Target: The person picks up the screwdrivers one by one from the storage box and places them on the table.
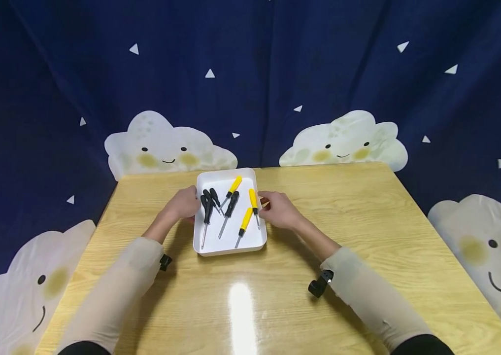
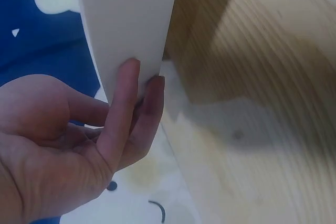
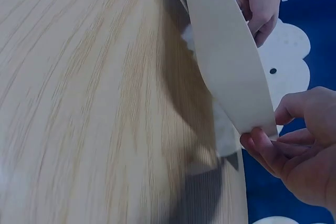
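A white rectangular tray (image 1: 232,251) is held between my two hands, its underside above the tabletop in both wrist views. My left hand (image 1: 183,203) grips its left wall, thumb at the rim and fingertips curled against the outer side (image 2: 126,19). On the opposite wall, my right hand (image 1: 280,211) pinches the edge between thumb and fingers, seen closely in the right wrist view. Inside lie three yellow-handled screwdrivers (image 1: 246,220) and several black-handled screwdrivers (image 1: 231,204), their metal shafts pointing mostly toward the front.
The wooden table (image 1: 343,197) spreads around the tray, with a bright glare patch in front. A dark blue curtain (image 1: 250,74) with white triangles and smiling clouds (image 1: 343,140) hangs behind and beside the table. Black wrist cameras (image 1: 320,283) sit on both sleeves.
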`<state>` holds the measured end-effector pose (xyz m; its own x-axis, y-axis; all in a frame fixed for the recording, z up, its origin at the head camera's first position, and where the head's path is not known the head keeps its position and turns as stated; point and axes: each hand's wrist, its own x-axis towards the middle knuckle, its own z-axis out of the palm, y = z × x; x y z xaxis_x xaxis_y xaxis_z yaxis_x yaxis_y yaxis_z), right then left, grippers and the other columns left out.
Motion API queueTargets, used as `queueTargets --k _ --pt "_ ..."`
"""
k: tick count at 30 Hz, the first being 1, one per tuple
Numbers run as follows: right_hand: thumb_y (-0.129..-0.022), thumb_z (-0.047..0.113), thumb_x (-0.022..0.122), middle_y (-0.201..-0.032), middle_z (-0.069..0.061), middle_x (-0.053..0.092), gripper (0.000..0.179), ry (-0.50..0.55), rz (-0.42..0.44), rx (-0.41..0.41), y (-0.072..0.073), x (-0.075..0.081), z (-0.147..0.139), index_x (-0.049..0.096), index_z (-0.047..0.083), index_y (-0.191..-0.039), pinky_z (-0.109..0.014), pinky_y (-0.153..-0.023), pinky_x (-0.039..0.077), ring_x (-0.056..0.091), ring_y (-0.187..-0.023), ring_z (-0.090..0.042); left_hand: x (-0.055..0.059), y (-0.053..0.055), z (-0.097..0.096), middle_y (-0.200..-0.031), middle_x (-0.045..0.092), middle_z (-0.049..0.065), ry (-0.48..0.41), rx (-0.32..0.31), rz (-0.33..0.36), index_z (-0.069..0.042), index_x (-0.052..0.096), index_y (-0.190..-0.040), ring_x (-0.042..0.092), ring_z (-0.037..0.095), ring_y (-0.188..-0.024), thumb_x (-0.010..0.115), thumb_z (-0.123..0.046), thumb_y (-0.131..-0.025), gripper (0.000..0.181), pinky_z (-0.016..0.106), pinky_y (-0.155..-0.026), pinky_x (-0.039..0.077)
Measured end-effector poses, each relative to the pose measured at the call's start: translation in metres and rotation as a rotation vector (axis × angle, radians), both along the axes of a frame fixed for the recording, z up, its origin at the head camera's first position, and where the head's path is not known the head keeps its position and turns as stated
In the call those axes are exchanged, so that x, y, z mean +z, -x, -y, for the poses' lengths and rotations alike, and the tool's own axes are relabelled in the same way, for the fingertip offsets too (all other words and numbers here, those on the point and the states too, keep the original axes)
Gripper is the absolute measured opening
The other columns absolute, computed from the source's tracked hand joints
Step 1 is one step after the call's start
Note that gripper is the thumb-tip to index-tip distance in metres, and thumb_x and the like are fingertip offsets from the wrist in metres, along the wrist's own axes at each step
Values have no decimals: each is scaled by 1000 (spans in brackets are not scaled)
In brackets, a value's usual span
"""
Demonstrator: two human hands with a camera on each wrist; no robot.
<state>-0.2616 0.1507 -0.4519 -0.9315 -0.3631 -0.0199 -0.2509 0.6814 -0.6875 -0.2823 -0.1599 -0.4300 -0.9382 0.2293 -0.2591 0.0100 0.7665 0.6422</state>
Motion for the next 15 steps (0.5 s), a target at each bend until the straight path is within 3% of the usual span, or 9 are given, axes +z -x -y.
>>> queueTargets --k 15 --pt "-89 5 64 -128 -22 70 66 1 29 -41 -17 -11 -62 50 -8 -152 -43 -92 60 70 -108 -30 -10 2 -60 -119 63 34 -33 -29 42 13 50 -132 75 32 -67 36 -5 -103 37 43 -65 66"
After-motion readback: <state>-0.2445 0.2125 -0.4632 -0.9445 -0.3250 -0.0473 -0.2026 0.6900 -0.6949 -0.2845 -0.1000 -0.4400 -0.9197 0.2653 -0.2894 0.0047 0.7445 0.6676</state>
